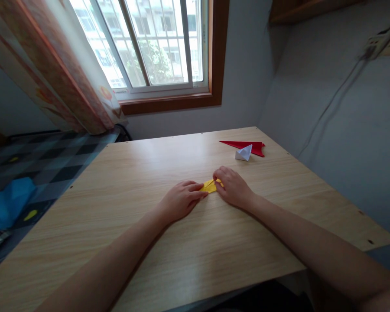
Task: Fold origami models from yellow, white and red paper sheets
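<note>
Paper (210,186), yellow and partly folded, lies flat at mid-table, pinned between my two hands. My left hand (181,200) presses its near end with fingers flat and close together; my right hand (233,187) curls over the far end, fingertips pinching an edge. I judge a crease is being set. Next calls for firm, even pressure along the fold without letting the sheet slide. Farther right on the table (123,208) rest a white boat (244,153) and a red plane (247,146), touching.

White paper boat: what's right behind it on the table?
Behind the white paper boat lies a red folded paper, flat on the wooden table. The boat covers part of the red paper's near edge, so that stretch is hidden.
</note>
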Available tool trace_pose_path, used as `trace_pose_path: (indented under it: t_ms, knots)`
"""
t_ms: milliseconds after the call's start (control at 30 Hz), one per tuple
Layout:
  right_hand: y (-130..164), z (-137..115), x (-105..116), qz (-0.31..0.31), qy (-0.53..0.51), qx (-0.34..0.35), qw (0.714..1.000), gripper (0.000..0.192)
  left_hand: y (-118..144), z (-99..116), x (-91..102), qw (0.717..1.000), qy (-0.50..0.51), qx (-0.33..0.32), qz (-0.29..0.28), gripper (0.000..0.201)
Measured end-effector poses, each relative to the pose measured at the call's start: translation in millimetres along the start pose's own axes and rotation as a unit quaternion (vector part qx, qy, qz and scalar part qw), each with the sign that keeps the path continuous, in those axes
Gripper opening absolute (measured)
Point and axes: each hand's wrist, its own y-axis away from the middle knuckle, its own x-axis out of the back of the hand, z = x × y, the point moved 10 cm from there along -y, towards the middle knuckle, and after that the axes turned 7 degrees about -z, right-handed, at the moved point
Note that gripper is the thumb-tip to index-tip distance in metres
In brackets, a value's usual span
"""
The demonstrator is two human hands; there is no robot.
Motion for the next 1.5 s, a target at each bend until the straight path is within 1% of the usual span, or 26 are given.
trace_pose_path:
  t_ms: [67,167,267,367,567,700,867,967,1100,1167,1267,1500]
  knots:
    - [-0.3,-1.4,-4.0,-0.007,0.001,-0.005,1.0,0.007,0.0,-0.9,0.3,1.0,0.009,0.003,0.0,0.03]
    - [-0.3,-0.1,-13.0,-0.023,0.015,-0.025,0.999,0.012,0.0,-3.3,0.7,1.0,0.024,0.012,-0.001,0.03]
    - [-0.4,1.7,-17.2,-0.029,0.018,-0.034,0.999,0.014,0.3,-6.2,0.8,0.999,0.039,0.019,-0.006,0.031]
    - [-0.7,3.9,-17.4,-0.028,0.014,-0.04,0.999,0.014,1.6,-9.9,0.9,0.998,0.052,0.021,-0.01,0.029]
    - [-1.3,6.2,-18.3,-0.033,0.006,-0.044,0.998,0.014,5.7,-18.1,5.6,0.994,0.109,0.012,0.014,0.026]
    - [-1.4,7.1,-18.6,-0.039,0.003,-0.048,0.998,0.015,5.9,-22.2,5.5,0.991,0.135,0.014,0.001,0.023]
    - [-1.7,7.1,-18.3,-0.036,0.001,-0.043,0.998,0.015,6.5,-18.8,8.3,0.991,0.133,0.015,-0.007,0.024]
    - [-2.2,6.5,-18.5,-0.032,0.001,-0.035,0.999,0.014,4.3,-18.1,7.8,0.992,0.122,0.042,-0.006,0.022]
    - [-2.7,5.6,-18.4,-0.029,0.004,-0.03,0.999,0.014,-0.9,-25.3,5.1,0.99,0.093,0.109,0.013,0.02]
    - [-2.8,5.0,-18.1,-0.031,0.004,-0.03,0.999,0.014,-3.7,-27.0,3.1,0.989,0.082,0.122,0.017,0.016]
    - [-2.6,4.8,-17.3,-0.034,0.004,-0.033,0.999,0.014,-6.4,-25.9,0.5,0.99,0.085,0.111,0.009,0.012]
    - [-1.8,5.6,-16.7,-0.031,0.003,-0.029,0.999,0.014,-4.6,-23.2,0.8,0.99,0.12,0.074,-0.013,0.014]
